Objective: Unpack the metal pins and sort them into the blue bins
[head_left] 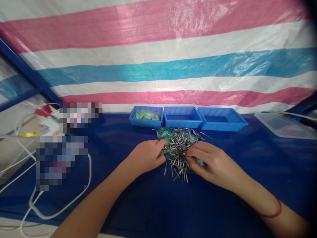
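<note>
A loose heap of silver blind rivets (182,142) lies on the blue table, spread over translucent green plastic (160,134) that looks like a bag or sheet. My left hand (146,157) is at the left edge of the heap, its fingers curled against the green plastic. What its fingertips hold, if anything, is hidden. From the right, my right hand (213,162) reaches into the rivets with thumb and forefinger pinched together. Whatever lies between those tips is too small to make out. Several rivets stick out toward the front of the heap.
Behind the heap stand three blue bins in a row. The left bin (146,125) holds small pale green pieces; the middle bin (183,124) and right bin (223,125) show bare floors. A clear plastic lid or tray (284,127) lies right. White cables (90,168) and blurred-out items lie left.
</note>
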Tool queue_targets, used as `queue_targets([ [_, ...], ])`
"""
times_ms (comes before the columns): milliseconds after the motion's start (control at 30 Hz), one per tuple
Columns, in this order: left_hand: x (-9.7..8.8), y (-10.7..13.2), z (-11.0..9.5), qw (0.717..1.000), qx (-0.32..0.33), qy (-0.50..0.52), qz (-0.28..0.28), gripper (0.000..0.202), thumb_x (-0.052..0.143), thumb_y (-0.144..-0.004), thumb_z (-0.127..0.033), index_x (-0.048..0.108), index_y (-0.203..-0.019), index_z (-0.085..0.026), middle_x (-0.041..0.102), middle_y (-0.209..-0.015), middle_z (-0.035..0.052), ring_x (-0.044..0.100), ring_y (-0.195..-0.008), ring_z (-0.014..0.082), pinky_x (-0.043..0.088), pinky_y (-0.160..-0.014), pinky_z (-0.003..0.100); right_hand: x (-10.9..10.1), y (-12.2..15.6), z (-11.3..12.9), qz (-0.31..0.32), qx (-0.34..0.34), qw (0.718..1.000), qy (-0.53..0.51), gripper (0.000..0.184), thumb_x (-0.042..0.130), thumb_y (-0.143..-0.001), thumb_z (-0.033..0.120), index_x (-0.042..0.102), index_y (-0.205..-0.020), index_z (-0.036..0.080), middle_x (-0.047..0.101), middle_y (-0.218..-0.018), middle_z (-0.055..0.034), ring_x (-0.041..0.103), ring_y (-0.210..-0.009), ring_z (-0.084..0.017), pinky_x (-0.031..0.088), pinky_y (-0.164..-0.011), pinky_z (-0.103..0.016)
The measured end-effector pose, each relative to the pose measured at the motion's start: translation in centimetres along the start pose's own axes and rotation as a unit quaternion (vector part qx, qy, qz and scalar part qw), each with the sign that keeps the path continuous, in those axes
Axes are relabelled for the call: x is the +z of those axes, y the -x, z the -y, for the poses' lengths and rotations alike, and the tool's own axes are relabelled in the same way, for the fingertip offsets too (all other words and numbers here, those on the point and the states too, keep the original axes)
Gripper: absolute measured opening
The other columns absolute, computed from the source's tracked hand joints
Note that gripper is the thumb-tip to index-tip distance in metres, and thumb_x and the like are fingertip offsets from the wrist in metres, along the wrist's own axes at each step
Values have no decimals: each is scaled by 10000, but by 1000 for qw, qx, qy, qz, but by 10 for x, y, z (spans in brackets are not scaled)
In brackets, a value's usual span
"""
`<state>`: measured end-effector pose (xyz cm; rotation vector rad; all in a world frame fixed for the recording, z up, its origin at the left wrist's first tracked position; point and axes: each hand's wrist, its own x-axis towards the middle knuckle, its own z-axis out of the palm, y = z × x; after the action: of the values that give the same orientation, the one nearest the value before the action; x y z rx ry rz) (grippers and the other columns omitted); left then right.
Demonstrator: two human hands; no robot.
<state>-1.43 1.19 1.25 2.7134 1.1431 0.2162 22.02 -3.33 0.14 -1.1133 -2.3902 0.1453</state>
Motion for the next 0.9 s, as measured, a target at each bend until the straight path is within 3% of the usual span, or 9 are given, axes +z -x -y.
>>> queue_targets([
  [167, -3, -1, 0, 1000, 7, 15, 14, 97, 446, -878, -181, 529, -929, -183, 660, -874, 42, 643, -776, 195, 470, -691, 285, 0, 0, 0, 11, -2, 1000, 6, 138, 511, -895, 182, 629, -825, 182, 624, -787, -65, 567, -741, -185, 443, -684, -326],
  [433, -5, -2, 3, 1000, 13, -7, 17, 123, 414, -931, -201, 535, -929, -180, 646, -826, 36, 634, -763, 186, 472, -699, 283, 1, 0, 0, -4, -2, 1000, -13, 138, 524, -879, 165, 638, -806, 195, 634, -771, -57, 584, -747, -182, 453, -694, -317],
  [667, -9, -3, 2, 996, 34, -40, -67, 259, 330, -978, -218, 580, -997, -158, 621, -1040, 89, 600, -954, 186, 465, -897, 316, 1, 1, -1, 13, -5, 1000, 6, 130, 511, -895, 177, 624, -833, 187, 629, -785, -63, 575, -740, -184, 451, -693, -325],
  [900, -15, -2, -6, 988, 14, 51, -145, 258, 328, -978, -230, 577, -994, -164, 666, -936, 71, 624, -898, 190, 472, -843, 313, 4, 1, 4, -22, 16, 999, -33, 81, 532, -889, 192, 610, -909, 192, 654, -875, -71, 608, -805, -200, 469, -742, -336],
])
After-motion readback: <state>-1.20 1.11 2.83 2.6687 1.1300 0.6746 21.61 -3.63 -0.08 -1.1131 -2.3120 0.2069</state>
